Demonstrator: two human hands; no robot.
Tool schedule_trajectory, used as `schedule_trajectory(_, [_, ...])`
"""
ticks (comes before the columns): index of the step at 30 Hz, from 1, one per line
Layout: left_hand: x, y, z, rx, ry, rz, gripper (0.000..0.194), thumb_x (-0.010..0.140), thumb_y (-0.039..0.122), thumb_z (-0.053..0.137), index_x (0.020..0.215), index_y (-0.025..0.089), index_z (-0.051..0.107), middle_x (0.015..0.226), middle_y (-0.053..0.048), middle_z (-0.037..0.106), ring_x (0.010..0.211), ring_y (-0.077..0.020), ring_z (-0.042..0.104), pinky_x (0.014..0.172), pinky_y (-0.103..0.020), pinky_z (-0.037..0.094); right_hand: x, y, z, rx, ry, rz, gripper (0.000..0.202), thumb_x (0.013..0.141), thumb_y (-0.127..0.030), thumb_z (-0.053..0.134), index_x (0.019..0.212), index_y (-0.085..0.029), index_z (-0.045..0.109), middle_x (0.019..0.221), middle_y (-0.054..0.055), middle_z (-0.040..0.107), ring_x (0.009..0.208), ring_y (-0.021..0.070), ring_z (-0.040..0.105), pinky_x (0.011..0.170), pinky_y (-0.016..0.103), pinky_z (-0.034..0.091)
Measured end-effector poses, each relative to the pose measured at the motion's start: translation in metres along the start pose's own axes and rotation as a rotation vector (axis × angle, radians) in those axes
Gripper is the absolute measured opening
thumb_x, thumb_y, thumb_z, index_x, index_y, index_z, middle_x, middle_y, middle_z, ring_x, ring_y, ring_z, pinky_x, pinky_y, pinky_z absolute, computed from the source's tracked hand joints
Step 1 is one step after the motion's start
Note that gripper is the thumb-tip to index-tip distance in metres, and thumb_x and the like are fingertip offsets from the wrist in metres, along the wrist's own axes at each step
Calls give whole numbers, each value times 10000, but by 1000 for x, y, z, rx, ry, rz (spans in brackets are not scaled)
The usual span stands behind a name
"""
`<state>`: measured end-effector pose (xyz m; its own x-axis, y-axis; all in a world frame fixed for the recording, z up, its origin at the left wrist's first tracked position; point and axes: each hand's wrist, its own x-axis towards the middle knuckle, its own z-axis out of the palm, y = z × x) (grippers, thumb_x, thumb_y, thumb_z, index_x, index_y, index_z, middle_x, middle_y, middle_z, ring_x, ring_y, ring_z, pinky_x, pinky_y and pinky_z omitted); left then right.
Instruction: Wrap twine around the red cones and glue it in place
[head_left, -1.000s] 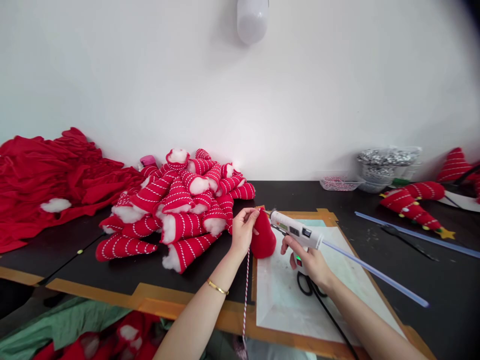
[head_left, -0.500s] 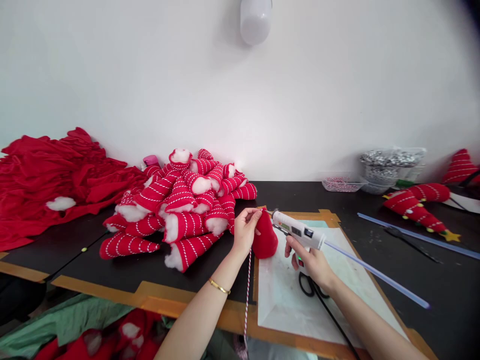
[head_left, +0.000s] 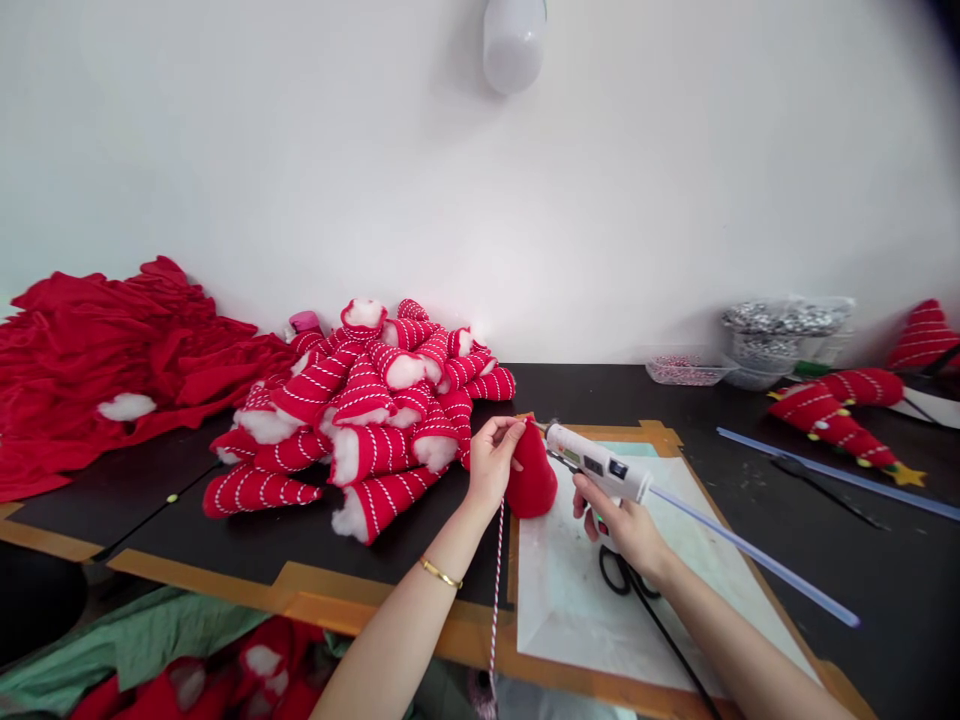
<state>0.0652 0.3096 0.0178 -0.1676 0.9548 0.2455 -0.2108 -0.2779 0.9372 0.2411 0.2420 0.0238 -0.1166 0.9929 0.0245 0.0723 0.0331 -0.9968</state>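
My left hand [head_left: 495, 455] pinches the tip of a plain red felt cone [head_left: 532, 478], its wide end hanging down over the edge of the white sheet. A red-and-white twisted cord [head_left: 496, 590] trails down from beneath that hand past the table edge. My right hand [head_left: 621, 520] is wrapped round the grip of a white hot glue gun [head_left: 592, 455], a long clear glue stick [head_left: 750, 550] jutting from its rear. The gun's nozzle points left at the cone's tip, close to my left fingers; whether it touches is too small to tell.
Red cones with white-striped cord and stuffing [head_left: 382, 400] are heaped left of centre, beside piled red cloth [head_left: 112, 350]. A white sheet [head_left: 585, 620] lies under the gun's black cable. To the right are scissors-like black tool [head_left: 825, 490], tubs [head_left: 765, 340] and a decorated cone [head_left: 832, 415].
The view has shifted very slightly. Both hands, the cone and the glue gun keep nearly the same positions relative to each other.
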Motion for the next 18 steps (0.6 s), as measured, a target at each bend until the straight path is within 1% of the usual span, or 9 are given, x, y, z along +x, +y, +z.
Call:
schedule_trajectory(11, [-1, 1, 0, 2, 3, -3, 390, 777, 511, 784, 873, 148, 680, 715, -3, 668, 538, -93, 567, 375, -148, 433, 2, 6, 0, 35, 5, -27, 642, 711, -826, 650, 748, -190, 569, 650, -8, 588, 403, 91, 483, 444, 263, 395])
schedule_trajectory(18, [-1, 2, 1, 3, 5, -3, 393, 774, 517, 785, 868, 150, 681, 708, 0, 664, 533, -93, 568, 378, -150, 431, 1, -1, 1, 31, 10, 6, 681, 644, -860, 670, 670, -188, 565, 632, -3, 577, 409, 92, 480, 432, 266, 413])
